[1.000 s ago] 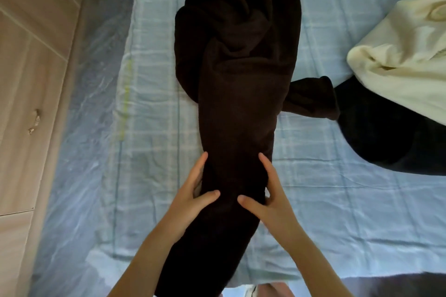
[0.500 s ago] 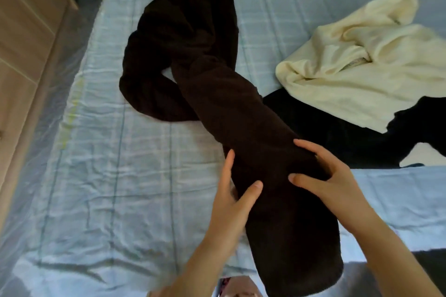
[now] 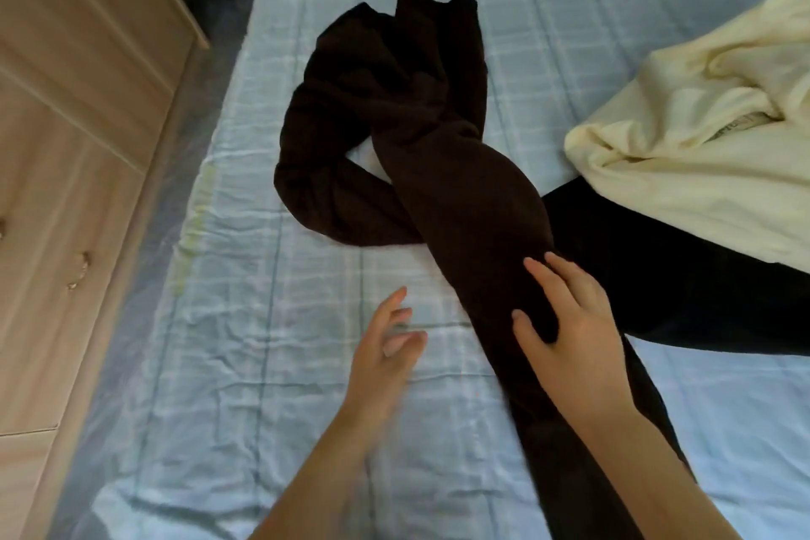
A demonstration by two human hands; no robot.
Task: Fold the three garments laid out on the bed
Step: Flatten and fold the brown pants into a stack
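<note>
A dark brown garment (image 3: 442, 184) lies bunched in a long twisted roll down the middle of the bed, its far end crumpled and looped to the left. My right hand (image 3: 570, 329) rests on the roll's near part, thumb and fingers pinching the cloth. My left hand (image 3: 385, 351) hovers over the bare sheet to the left of the roll, fingers apart, holding nothing. A cream garment (image 3: 710, 145) lies heaped at the right, partly on top of a black garment (image 3: 683, 289) spread beneath it.
The bed (image 3: 263, 364) has a wrinkled light blue checked sheet. A light wooden wardrobe (image 3: 65, 153) with small handles stands close along the left, with a narrow strip of floor between it and the bed.
My left hand has come off the brown garment and moved left over the sheet. My right hand stays on the roll. The view has shifted slightly.
</note>
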